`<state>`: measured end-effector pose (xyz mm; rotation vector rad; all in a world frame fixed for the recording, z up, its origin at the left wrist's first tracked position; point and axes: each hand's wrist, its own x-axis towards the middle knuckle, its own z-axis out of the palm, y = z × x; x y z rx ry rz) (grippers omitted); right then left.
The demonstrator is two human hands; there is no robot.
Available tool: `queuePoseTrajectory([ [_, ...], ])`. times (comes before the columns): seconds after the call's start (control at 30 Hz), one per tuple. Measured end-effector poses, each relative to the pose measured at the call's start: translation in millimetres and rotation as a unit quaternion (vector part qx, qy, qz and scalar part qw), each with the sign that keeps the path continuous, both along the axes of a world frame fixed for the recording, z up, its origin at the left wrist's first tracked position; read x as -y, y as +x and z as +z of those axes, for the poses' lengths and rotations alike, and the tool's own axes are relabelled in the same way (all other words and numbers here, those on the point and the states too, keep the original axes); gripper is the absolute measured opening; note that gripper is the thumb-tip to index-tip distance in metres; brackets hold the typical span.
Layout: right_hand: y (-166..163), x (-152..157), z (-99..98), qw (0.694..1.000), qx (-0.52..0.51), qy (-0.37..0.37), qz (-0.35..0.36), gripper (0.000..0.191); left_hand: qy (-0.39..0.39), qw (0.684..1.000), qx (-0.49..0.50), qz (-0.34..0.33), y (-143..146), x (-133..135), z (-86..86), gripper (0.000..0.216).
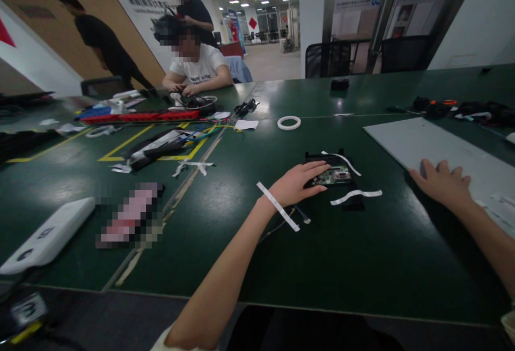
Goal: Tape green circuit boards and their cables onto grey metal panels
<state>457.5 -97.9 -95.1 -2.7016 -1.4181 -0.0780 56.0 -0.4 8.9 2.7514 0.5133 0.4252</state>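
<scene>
My left hand [300, 182] lies flat on the green table, fingers stretched out and resting on a small green circuit board [335, 176] that sits in a black housing [346, 200]. A strip of white tape [277, 206] lies across my left wrist. Two more white tape strips [355, 195] curl beside the board. My right hand [442, 183] rests palm down, fingers apart, at the near edge of a grey sheet [426, 144], holding nothing.
A white tape ring [288, 122] lies farther back. A white device [50, 235] sits near left. Cables, red strip and yellow floor-style markings clutter the far left, where a seated person [197, 66] works; two others stand behind. Tools [442, 107] lie at far right.
</scene>
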Motion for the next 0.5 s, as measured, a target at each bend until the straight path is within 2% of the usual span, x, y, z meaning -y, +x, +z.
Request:
queuePoseTrajectory([
  [0.27,-30,-9,1.5,0.993,0.037,-0.007,0.115,0.082,0.027,0.999,0.045,0.002,-2,2,12.5,0.055],
  [0.5,-72,-7,13.7,0.963,0.047,0.009,0.266,0.075,0.042,0.998,0.055,0.011,-3,-1,13.2,0.054],
])
